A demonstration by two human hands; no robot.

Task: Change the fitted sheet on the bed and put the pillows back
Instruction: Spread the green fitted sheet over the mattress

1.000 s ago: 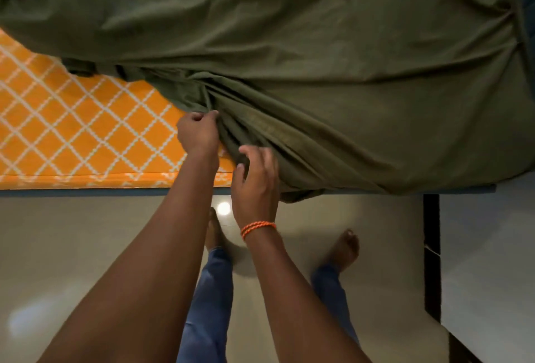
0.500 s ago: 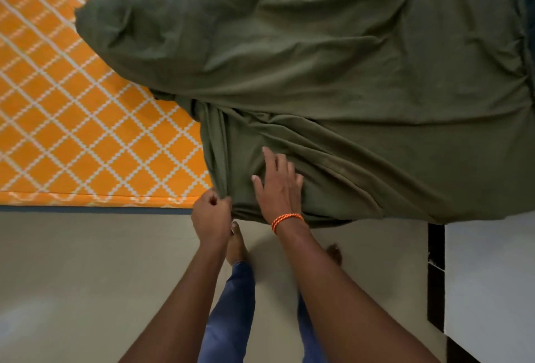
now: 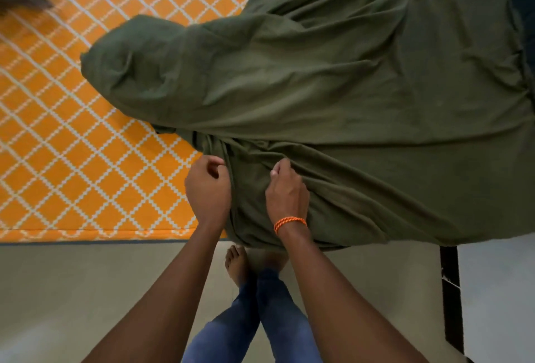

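An olive-green sheet point(image 3: 333, 87) lies crumpled over the right part of the mattress and hangs over its near edge. To its left the mattress shows an orange cover with a white diamond pattern point(image 3: 72, 145). My left hand point(image 3: 208, 189) grips the sheet's left edge with curled fingers. My right hand point(image 3: 286, 192), with an orange band at the wrist, bunches a fold of the sheet just to the right. No pillows are in view.
Pale tiled floor point(image 3: 72, 290) runs along the near side of the bed, where my bare feet point(image 3: 237, 264) stand. A dark vertical post point(image 3: 451, 290) and a white surface point(image 3: 500, 290) are at the right. A brown blurred object point(image 3: 26, 0) is at the top left.
The sheet has slid right, baring more of the orange cover. My right hand went from lying flat on the sheet to clutching a fold; both hands moved up from the bed's edge.
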